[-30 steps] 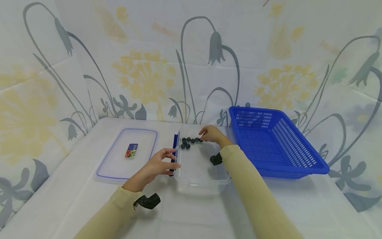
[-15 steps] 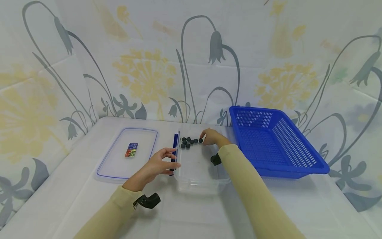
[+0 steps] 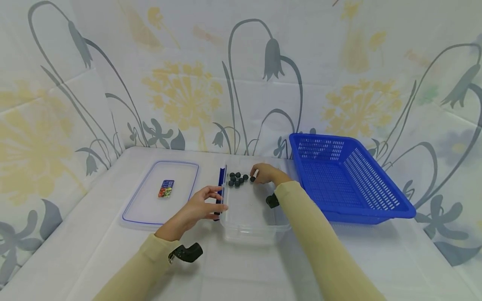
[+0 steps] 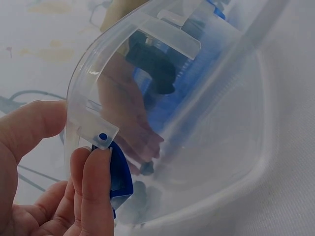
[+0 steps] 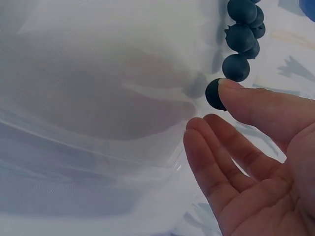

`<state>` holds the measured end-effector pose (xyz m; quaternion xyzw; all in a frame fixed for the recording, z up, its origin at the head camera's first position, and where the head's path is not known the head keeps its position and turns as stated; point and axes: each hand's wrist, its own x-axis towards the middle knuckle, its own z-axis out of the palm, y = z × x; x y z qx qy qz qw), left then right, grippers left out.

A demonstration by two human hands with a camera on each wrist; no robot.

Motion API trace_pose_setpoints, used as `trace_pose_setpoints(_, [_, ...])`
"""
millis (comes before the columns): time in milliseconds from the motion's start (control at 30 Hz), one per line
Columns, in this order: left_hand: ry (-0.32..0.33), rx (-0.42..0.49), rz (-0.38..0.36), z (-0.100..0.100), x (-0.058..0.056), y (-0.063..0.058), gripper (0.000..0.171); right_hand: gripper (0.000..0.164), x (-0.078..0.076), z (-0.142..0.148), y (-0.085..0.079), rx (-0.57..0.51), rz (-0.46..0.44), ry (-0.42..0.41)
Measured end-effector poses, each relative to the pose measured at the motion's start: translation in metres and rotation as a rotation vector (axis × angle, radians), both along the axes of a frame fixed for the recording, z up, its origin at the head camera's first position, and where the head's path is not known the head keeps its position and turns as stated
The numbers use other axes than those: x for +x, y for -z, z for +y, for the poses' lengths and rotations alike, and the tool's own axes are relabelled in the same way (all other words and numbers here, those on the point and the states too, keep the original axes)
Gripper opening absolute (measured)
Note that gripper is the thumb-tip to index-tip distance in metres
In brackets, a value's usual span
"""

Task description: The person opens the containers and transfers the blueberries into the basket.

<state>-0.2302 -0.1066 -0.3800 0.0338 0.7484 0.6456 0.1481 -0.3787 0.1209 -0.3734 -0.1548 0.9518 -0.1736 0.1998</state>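
Observation:
A clear plastic food container stands on the table with its blue side latch hanging on its left. My left hand grips its left wall at the rim, beside the latch. Several blueberries lie loosely clustered at the far left inside the container. My right hand reaches in over them. In the right wrist view its thumb touches one blueberry, set a little apart from the others. The other fingers bend loosely just below that berry, with a narrow gap between.
On the left lies a clear lid with a blue seal and a colourful printed label on it. A blue slotted basket stands at the right, close to my right forearm. A flower-patterned cloth hangs behind the table.
My right hand has shifted slightly toward me inside the container. Some berries near it have rolled left into the cluster, leaving the touched blueberry apart. My left hand has stayed in place.

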Motion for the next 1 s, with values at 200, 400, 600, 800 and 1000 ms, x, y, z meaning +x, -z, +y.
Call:
trace_pose_setpoints(200, [-0.014,0.002,-0.001,-0.001,-0.002,0.001,0.061,0.026,0.003,-0.004,-0.003,-0.007,-0.015,-0.012])
trace_pose_setpoints(400, [-0.024,0.021,-0.011,-0.001,-0.002,0.003,0.062,0.022,0.009,-0.005,-0.012,-0.127,-0.057,-0.023])
trace_pose_setpoints(600, [-0.034,0.019,-0.018,0.001,-0.002,0.002,0.061,0.026,0.018,-0.002,-0.044,-0.385,-0.056,-0.068])
trace_pose_setpoints(800, [-0.023,0.019,-0.022,0.003,-0.002,0.003,0.061,0.028,0.03,0.012,-0.08,-0.481,0.011,-0.077])
trace_pose_setpoints(1000, [-0.026,0.022,-0.011,0.003,-0.002,0.005,0.062,0.031,0.039,0.038,-0.101,-0.476,0.07,-0.062])
